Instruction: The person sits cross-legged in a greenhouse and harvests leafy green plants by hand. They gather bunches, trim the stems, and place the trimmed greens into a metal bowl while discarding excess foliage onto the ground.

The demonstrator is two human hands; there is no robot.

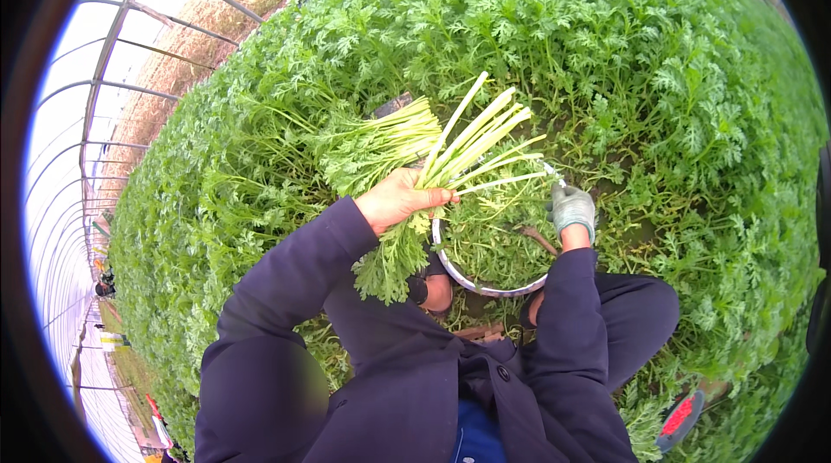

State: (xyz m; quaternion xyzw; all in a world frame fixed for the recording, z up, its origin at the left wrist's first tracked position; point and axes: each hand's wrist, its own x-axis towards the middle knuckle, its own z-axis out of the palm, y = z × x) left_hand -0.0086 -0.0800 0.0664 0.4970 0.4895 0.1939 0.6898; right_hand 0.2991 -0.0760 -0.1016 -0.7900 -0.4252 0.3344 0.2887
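Observation:
My bare left hand (409, 197) grips a bunch of leafy greens (480, 132) with lobed leaves, like crown daisy. Its pale cut stems fan out up and to the right, and the leaves hang below my wrist. Wearing a pale grey work glove, my right hand (574, 208) is at the right side of a white hoop-like rim (480, 288); its fingers are partly hidden, and I cannot tell whether they hold the rim. Loose greens and trimmings (500, 249) lie within the rim, with a brown stick or handle (540, 240) among them. A stack of cut greens (409, 132) lies beyond my left hand, stems aligned.
Dense standing greens (519, 15) surround me. A dark block-like object (393, 106) shows behind the stack. A grey dish with red pieces (680, 416) sits at lower right. Metal greenhouse hoops (97, 80) run along the left, where a distant person (104, 284) is partly visible.

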